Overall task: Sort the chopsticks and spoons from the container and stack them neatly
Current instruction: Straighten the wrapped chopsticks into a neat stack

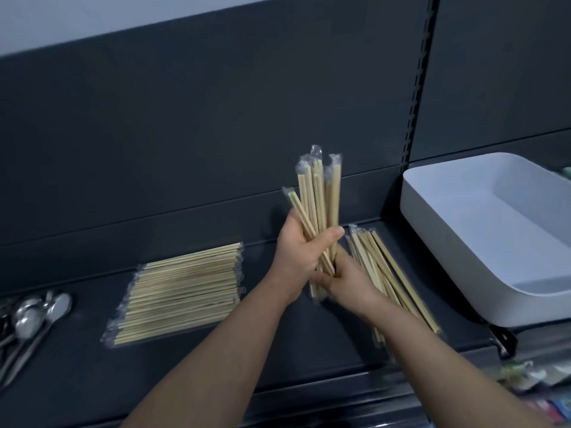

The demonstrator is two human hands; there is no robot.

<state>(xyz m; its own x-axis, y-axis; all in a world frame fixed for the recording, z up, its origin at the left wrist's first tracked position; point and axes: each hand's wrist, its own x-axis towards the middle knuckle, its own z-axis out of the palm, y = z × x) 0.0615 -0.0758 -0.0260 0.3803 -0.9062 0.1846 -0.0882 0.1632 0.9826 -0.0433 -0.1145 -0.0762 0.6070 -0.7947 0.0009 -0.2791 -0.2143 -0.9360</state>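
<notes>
My left hand (301, 251) grips a bundle of plastic-wrapped bamboo chopsticks (319, 196), held nearly upright above the dark shelf. My right hand (346, 279) clasps the lower end of the same bundle from the right. A flat, even stack of wrapped chopsticks (182, 291) lies on the shelf to the left. A looser pile of chopsticks (389, 273) lies under and behind my right forearm. Metal spoons (31, 316) are heaped at the far left edge. The white container (438, 242) stands at the right and looks empty.
The dark shelf (278, 344) has a dark back panel and a slotted upright post (417, 88) behind the container. Colourful packaged goods (531, 381) sit on a lower level at the bottom right.
</notes>
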